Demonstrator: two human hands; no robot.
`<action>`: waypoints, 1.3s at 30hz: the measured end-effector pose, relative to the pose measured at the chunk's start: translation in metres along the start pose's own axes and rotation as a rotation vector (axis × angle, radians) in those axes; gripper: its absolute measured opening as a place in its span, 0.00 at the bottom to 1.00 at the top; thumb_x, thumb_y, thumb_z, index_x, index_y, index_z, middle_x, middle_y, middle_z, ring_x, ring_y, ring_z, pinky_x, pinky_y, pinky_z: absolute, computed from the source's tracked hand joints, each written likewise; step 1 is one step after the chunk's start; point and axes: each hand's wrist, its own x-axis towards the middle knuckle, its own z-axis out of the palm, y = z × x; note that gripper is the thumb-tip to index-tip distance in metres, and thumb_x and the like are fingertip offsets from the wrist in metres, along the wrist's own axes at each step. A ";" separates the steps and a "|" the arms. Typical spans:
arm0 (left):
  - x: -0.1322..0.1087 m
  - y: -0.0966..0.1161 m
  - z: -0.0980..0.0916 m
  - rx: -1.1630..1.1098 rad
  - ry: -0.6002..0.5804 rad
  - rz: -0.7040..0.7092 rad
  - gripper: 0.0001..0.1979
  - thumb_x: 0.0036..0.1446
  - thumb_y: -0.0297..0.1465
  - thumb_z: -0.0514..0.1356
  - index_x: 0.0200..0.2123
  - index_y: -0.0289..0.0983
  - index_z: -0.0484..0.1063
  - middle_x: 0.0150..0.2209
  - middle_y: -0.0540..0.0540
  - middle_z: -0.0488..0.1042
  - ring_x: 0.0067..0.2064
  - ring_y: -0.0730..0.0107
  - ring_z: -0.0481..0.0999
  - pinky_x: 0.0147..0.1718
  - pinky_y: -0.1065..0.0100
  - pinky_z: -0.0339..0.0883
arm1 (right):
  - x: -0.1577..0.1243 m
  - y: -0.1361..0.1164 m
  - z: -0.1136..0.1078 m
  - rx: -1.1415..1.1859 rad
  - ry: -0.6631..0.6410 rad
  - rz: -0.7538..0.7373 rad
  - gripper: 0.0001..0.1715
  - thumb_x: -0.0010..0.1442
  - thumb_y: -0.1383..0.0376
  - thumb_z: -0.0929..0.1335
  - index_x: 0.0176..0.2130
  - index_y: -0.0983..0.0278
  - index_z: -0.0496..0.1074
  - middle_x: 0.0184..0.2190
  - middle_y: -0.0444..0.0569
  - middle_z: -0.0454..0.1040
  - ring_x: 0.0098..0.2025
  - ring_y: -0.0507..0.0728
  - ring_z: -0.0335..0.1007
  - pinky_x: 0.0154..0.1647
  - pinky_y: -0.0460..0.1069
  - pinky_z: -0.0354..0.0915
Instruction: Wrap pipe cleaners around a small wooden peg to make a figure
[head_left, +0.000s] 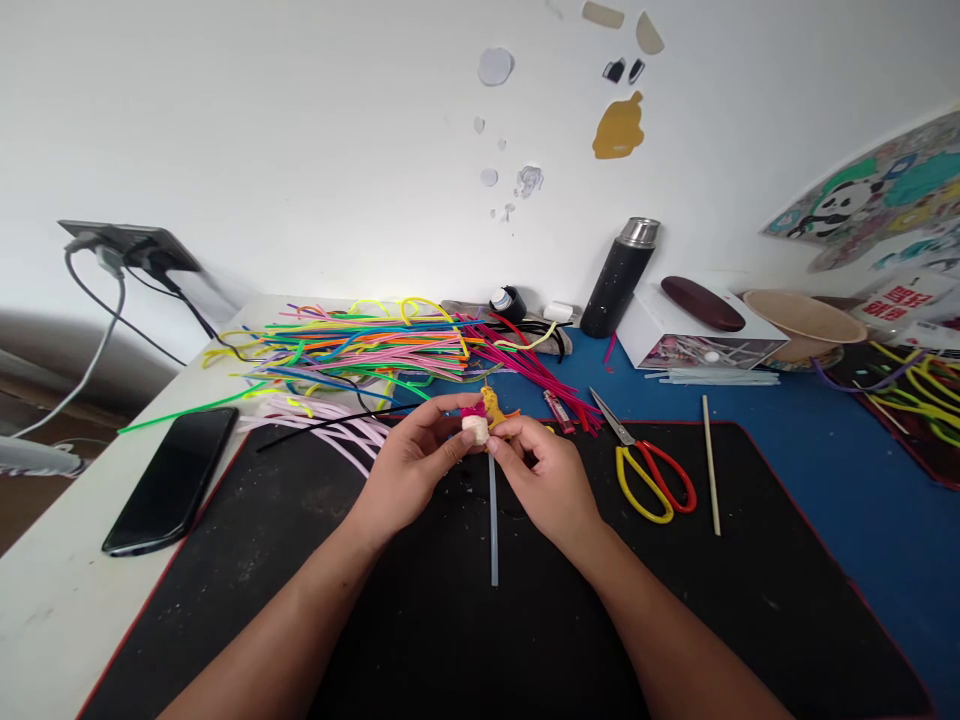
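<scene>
Above the middle of the black mat, my left hand (409, 450) pinches a small pipe-cleaner piece (474, 430), cream in front with magenta behind. The fingertips of my right hand (544, 470) close on its right side. A yellow figure-like piece (493, 405) shows just behind it, partly hidden by my fingers. Beneath my hands a translucent glue stick (493, 530) lies on the mat, pointing toward me. Scissors with one yellow and one red handle (646, 475) lie to the right of my right hand, blades pointing away.
Many coloured pipe cleaners (360, 345) are heaped at the back left. On the left sits a black phone (172, 480). A wooden stick (711, 465) lies right of the scissors. Along the wall stand a black thermos (619, 285), a white box (652, 320) and a bowl (806, 320).
</scene>
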 end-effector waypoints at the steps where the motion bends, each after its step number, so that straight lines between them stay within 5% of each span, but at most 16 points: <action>1: 0.000 0.000 0.000 0.001 0.003 0.000 0.22 0.59 0.38 0.72 0.54 0.38 0.78 0.52 0.39 0.83 0.54 0.52 0.82 0.55 0.55 0.76 | 0.000 0.000 0.000 0.001 0.003 -0.002 0.12 0.68 0.56 0.68 0.40 0.61 0.77 0.23 0.40 0.68 0.24 0.53 0.62 0.27 0.48 0.57; 10: 0.000 -0.002 0.000 0.009 0.005 0.009 0.20 0.61 0.38 0.71 0.54 0.39 0.78 0.55 0.40 0.82 0.55 0.53 0.81 0.56 0.55 0.76 | -0.002 -0.001 0.001 -0.025 0.023 -0.037 0.09 0.67 0.58 0.69 0.40 0.60 0.76 0.21 0.38 0.63 0.23 0.52 0.60 0.26 0.48 0.56; 39: 0.002 -0.008 -0.003 0.092 0.001 0.105 0.19 0.61 0.34 0.71 0.54 0.41 0.77 0.58 0.40 0.79 0.58 0.55 0.79 0.59 0.58 0.71 | -0.002 0.001 0.001 0.028 -0.011 -0.029 0.09 0.67 0.58 0.69 0.41 0.60 0.77 0.22 0.39 0.65 0.24 0.53 0.62 0.27 0.48 0.58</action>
